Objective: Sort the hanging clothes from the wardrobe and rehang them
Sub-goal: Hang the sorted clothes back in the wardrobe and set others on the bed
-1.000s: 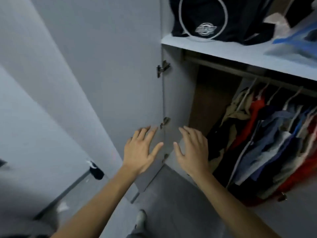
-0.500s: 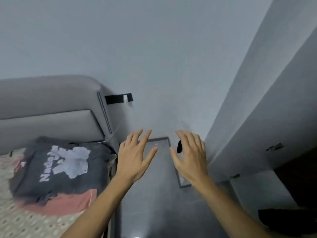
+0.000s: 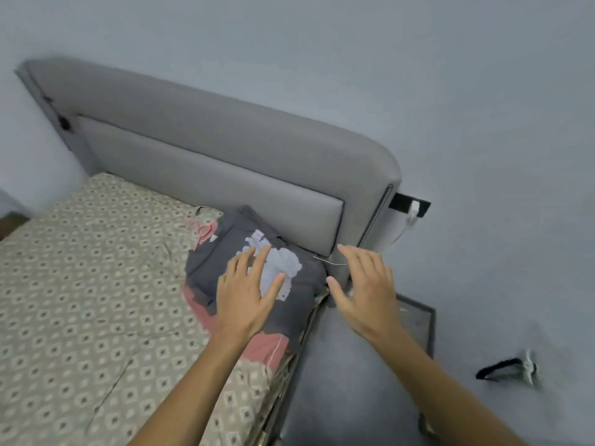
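Observation:
A dark grey T-shirt with a white print lies on top of a small pile at the bed's right corner, over a pink garment. A thin wire hanger pokes out at the pile's right edge. My left hand hovers over the grey shirt with fingers spread and straight, holding nothing. My right hand is spread above the bed's right edge, beside the pile, also holding nothing. The wardrobe is out of view.
The bed has a patterned beige sheet and a grey padded headboard against the wall. A black wall socket with a white plug sits right of the headboard. A grey floor strip runs beside the bed, with a black object at right.
My view has swung left from the open wardrobe to the bed. Both hands stay spread and empty and now hover at the clothes pile.

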A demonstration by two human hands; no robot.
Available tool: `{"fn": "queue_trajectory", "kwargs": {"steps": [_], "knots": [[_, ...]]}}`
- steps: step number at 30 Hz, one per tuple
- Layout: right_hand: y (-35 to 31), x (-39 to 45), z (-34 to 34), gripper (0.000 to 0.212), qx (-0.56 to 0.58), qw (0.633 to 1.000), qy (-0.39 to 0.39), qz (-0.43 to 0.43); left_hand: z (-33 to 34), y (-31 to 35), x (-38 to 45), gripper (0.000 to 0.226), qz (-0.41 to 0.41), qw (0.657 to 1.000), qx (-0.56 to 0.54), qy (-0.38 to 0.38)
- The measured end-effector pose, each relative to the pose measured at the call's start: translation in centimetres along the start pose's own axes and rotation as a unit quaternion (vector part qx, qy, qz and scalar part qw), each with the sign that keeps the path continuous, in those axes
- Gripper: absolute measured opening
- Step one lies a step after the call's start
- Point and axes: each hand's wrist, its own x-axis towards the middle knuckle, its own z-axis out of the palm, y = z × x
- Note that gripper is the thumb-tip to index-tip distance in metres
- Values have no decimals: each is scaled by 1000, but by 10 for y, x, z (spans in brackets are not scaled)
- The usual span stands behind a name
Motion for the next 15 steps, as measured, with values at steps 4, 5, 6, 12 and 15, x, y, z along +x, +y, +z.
{"fn": "queue_trajectory", "kwargs": {"steps": [4,5,6,12,15], "knots": [[-30,59,57,58,27,996,-48,-67,-11,-59,10,68,-73,997,15,15],[-35,74,71,58,33,994,-60,-82,-12,-71,14,69,-92,995,23,15],[-39,89,85,58,39,992,-72,-98,-11,-83,19,70,-111,993,31,16],[-45,201,180,58,65,967,-152,-196,14,-141,76,75,-211,975,70,23],[-34,265,236,60,63,950,-209,-223,35,-163,115,76,-283,956,79,18]]}}
